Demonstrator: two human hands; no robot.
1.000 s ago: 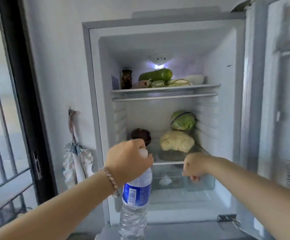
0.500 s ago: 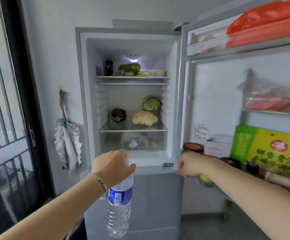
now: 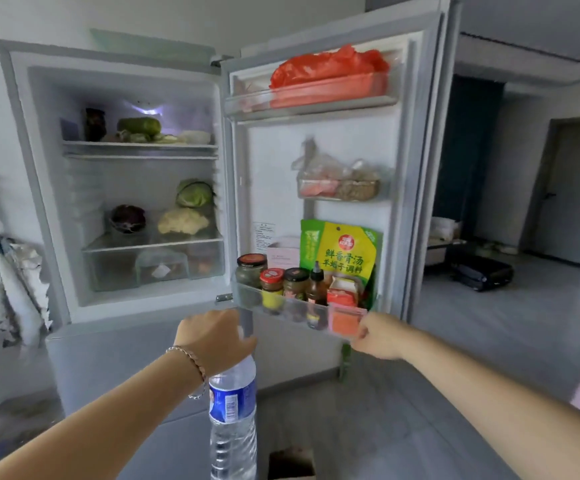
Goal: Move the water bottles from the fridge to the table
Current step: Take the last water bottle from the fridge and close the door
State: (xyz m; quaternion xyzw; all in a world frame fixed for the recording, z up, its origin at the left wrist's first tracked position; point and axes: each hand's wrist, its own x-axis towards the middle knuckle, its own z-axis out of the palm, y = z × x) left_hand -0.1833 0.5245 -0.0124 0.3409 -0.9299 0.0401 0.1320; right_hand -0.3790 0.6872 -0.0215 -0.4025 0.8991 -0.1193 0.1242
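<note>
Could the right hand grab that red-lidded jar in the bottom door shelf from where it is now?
Probably yes. The right hand sits at the front edge of the bottom door shelf, just right of the red-lidded jar, with nothing between them. It would have to reach up over the shelf's clear rail, and neighbouring jars crowd it closely.

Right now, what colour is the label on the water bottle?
Blue and white, on the water bottle; head view.
</note>
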